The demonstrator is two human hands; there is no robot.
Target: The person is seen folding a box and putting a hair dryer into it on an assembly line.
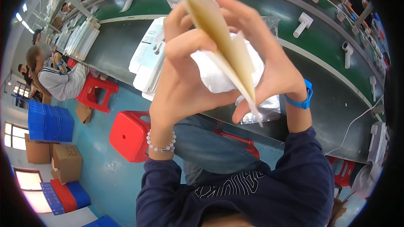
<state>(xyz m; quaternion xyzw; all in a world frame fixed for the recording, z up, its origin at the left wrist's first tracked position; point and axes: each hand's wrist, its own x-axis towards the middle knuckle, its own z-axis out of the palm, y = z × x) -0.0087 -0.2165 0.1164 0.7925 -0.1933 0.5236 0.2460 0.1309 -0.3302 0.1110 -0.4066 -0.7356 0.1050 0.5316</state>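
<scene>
Up close in the middle, a thin card carton (229, 59), pale cream on its inner faces, is held slightly parted along one edge and tilted. My left hand (181, 75) grips it from the left, with its fingers bent around the edge. On the other side, my right hand (269, 63) has its fingers behind the card and its thumb low near the bottom corner. Between the hands shows a smooth white surface (214, 75), and I cannot tell whether it belongs to the carton. Beside my left hand lies a stack of flat printed white cartons (147, 54).
A clear plastic bag (265, 109) lies on the dark bench (324, 88) below my hands. Beyond it, white handheld devices (302, 25) are spaced along a green conveyor (286, 29). Red stools (128, 136) stand on the left, where a co-worker (59, 75) sits. A white cable (351, 124) crosses the bench.
</scene>
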